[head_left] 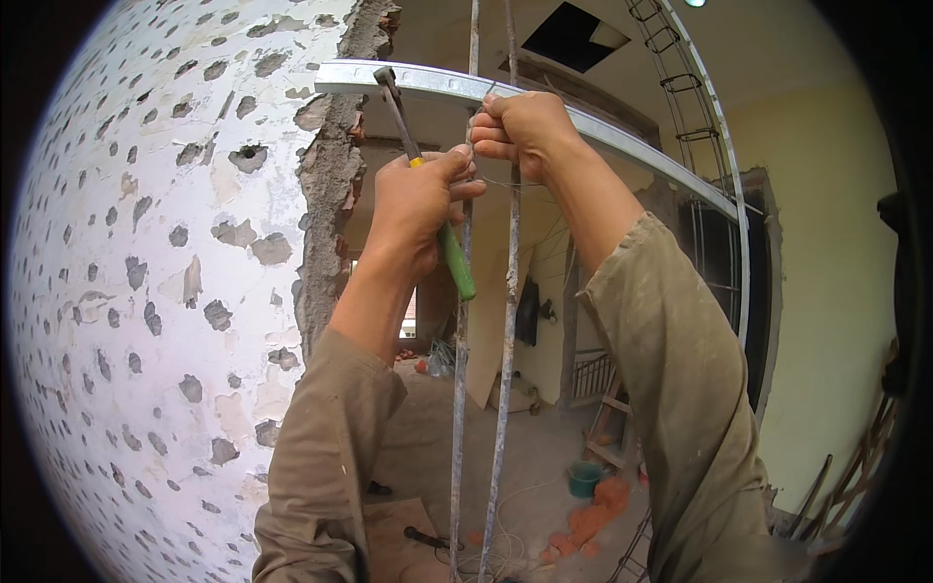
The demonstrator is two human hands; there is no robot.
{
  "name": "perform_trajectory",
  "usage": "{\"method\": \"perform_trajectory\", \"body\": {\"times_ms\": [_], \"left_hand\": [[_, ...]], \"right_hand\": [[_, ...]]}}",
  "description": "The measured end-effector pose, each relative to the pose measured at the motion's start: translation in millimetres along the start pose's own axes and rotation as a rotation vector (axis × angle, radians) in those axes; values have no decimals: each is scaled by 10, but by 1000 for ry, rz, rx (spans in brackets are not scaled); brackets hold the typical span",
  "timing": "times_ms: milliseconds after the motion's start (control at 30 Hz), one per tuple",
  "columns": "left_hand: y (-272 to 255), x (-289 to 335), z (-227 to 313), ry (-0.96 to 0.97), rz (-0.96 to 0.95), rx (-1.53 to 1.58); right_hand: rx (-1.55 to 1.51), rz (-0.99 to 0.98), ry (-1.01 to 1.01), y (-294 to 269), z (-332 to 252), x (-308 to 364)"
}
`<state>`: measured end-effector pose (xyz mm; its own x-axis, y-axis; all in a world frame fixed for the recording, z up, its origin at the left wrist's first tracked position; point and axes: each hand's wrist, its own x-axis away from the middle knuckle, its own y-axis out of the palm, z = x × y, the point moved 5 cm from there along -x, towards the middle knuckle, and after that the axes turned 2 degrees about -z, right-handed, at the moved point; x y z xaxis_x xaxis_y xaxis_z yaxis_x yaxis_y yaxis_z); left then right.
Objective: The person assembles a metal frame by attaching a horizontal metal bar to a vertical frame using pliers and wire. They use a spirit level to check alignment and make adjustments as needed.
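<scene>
green-handled tool [456, 264] part-hidden by left hand [416, 202], metal rods [511, 282] cut off at top

1. Above your right hand [533, 126]'s grip, the metal channel [651, 160] bars passage.
2. Below it, two upright rods [508, 325] leave a narrow slot.
3. Left of your left hand [410, 202], the wall [326, 185] blocks.
4. Right of the rods, below the grip, is open.

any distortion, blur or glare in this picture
Head view: the metal channel bows under fisheye distortion, inside a black rim; head view: the green-handled tool looks crisp, the right sleeve smears near the lower edge; head view: a light glares at the top.
</scene>
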<state>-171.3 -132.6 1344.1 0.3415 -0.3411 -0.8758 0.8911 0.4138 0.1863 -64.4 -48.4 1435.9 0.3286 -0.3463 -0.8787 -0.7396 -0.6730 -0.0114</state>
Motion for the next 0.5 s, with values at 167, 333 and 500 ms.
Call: {"method": "perform_trajectory", "body": {"times_ms": [167,333,500], "left_hand": [[187,-121,-8,-13,48,-38],[103,-254,-39,69,277,-77],[24,-310,-95,18,313,-136]], "right_hand": [[42,-42,-24,4,-57,-9],[374,-36,-152,-47,-194,13],[596,41,-295,-121,-263,-29]]}}
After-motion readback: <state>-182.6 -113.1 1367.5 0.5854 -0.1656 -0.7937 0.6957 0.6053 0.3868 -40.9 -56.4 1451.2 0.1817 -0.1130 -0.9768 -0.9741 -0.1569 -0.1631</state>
